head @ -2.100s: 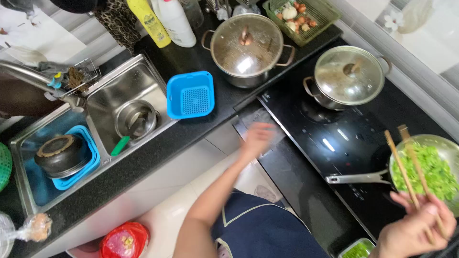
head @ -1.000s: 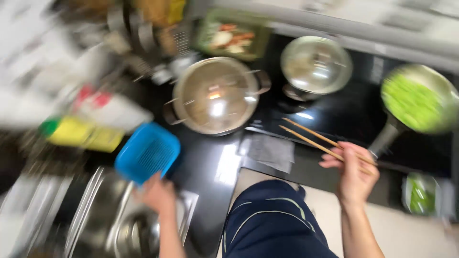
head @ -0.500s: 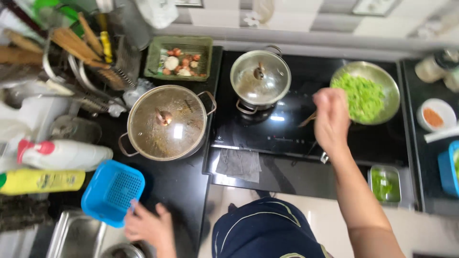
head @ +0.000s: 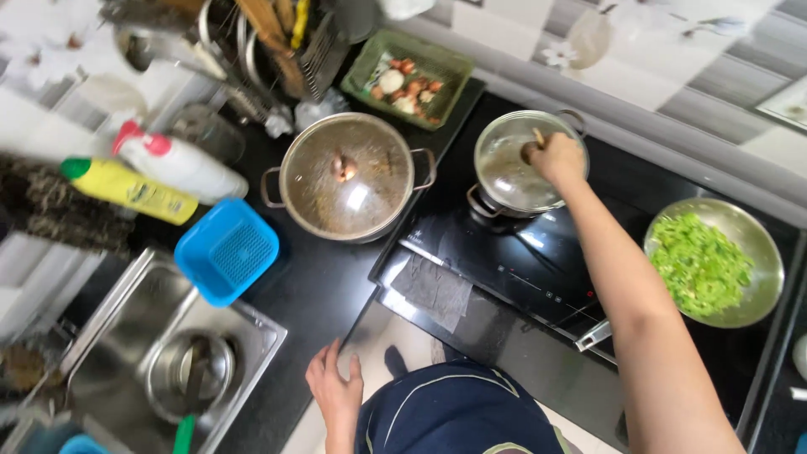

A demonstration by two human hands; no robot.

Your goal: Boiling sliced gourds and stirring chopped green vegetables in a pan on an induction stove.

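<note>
My right hand (head: pixel 556 157) reaches across the black cooktop (head: pixel 513 277) and is closed on the knob of the glass lid of the small steel pot (head: pixel 504 172). A short brown stick end pokes out above its fingers. My left hand (head: pixel 334 388) rests flat on the front edge of the dark counter (head: pixel 311 294), fingers apart, holding nothing. A large steel pot with a glass lid (head: pixel 349 181) stands left of the small pot. At the right sits a steel pan of chopped greens (head: pixel 704 262), its handle pointing toward me.
A blue plastic basket (head: pixel 227 250) sits beside the sink (head: pixel 126 328), which holds a steel bowl (head: pixel 189 376). A yellow bottle (head: pixel 126 192) and a white bottle (head: pixel 181 168) lie at the left. A green tray of vegetables (head: pixel 408 77) and a utensil rack (head: pixel 261 38) stand behind.
My right hand moved from over the pan of greens left onto the small pot's lid. My left hand shifted from near the blue basket to the counter's front edge. The view swung.
</note>
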